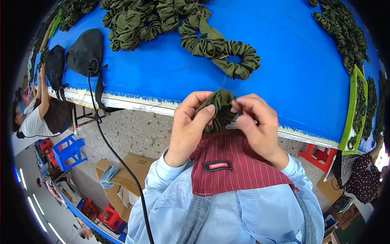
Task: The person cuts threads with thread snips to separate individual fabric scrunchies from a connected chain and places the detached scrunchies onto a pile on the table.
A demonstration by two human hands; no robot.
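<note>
Between my hands, at the front edge of the blue table [292, 81], is a dark green gathered fabric scrunchie [220, 106]. My left hand [185, 128] grips its left side, thumb in front and fingers behind. On the other side, my right hand [262, 126] is closed in a pinch at the scrunchie's right edge; whatever is between those fingertips is too small to make out. A thin thread [223, 82] runs up from the held scrunchie toward a chain of similar scrunchies [245, 61] lying on the table. Part of the held one is hidden by my fingers.
A heap of green scrunchies [134, 24] lies at the back left, with more [341, 34] at the right. A light green tray [351, 110] stands right. Black mesh bags [85, 51] lie left, with a black cord [118, 156] crossing. A co-worker [38, 114] is at far left.
</note>
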